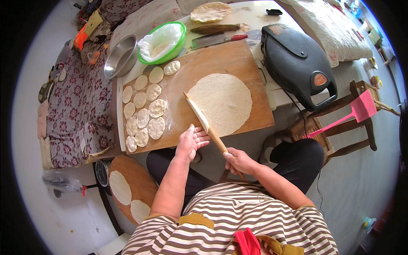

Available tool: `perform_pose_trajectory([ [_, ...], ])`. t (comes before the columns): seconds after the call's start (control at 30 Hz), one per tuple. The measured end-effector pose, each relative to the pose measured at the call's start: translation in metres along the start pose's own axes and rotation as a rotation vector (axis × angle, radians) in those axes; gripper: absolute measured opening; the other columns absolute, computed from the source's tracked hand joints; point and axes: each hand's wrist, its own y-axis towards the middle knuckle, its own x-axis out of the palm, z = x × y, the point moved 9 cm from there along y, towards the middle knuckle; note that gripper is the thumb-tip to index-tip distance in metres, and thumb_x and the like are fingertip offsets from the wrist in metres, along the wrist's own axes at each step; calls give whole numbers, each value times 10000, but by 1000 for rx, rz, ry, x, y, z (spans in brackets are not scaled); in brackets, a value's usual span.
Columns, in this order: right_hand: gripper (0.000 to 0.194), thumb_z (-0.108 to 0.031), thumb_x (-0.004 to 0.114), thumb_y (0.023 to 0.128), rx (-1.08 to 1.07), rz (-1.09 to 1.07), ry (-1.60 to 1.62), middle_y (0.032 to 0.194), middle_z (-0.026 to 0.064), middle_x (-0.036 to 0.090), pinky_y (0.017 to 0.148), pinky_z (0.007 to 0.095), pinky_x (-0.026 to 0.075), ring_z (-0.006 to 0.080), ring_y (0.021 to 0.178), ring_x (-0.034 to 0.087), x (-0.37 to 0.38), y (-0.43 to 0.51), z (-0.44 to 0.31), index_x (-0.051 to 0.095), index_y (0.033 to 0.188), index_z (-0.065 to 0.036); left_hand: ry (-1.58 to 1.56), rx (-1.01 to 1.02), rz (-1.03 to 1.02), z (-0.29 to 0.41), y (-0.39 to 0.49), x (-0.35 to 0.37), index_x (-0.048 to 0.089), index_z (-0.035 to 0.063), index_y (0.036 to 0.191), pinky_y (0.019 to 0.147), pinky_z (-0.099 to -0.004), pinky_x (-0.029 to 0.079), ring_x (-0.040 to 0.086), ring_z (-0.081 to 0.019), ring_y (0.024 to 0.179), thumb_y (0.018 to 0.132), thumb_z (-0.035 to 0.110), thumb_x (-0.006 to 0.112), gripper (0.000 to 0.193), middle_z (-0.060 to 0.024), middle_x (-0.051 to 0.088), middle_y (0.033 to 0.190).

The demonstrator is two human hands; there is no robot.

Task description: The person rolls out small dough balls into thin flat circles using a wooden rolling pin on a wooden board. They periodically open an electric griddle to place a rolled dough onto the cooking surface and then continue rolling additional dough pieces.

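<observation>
My right hand point(239, 161) grips the near end of a slim wooden rolling pin point(218, 142), which slants away over the board's front edge. A large thin round of dough point(223, 102) lies flat on the wooden board point(220, 62), and its left edge is wrapped over part of the pin. My left hand point(193, 140) is palm up with fingers apart, holding nothing. Its fingertips are close beside the pin; I cannot tell whether they touch it. Several small floured dough discs point(157, 108) cover the left part of the board.
Behind the board are a steel basin point(121, 57), a green bowl point(178, 47) lined with plastic, a cleaver point(210, 40) and flatbread point(210, 12). A black electric griddle point(296, 60) stands right. A round board point(140, 178) with dough sheets is low left. A pink fly swatter point(347, 116) rests on a chair.
</observation>
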Motion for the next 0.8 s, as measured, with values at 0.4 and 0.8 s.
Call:
perform_pose_trajectory([
  [0.4, 317, -166, 784, 872, -751, 1006, -1208, 916, 42, 617, 780, 429, 533, 280, 894, 661, -126, -54, -119, 715, 1181, -180, 134, -54, -39, -6, 22, 4, 559, -53, 1273, 683, -462, 682, 795, -381, 926, 1130, 406, 548, 480, -258, 729, 1168],
  [0.8, 455, -42, 706, 856, -833, 832, -1260, 1003, 43, 605, 865, 435, 512, 285, 1003, 619, -122, -71, -104, 735, 1275, -217, 1595, 1201, 70, 47, 19, 91, 559, 136, 1509, 1241, -585, 336, 440, -429, 1491, 1043, 325, 639, 509, -179, 518, 1581],
])
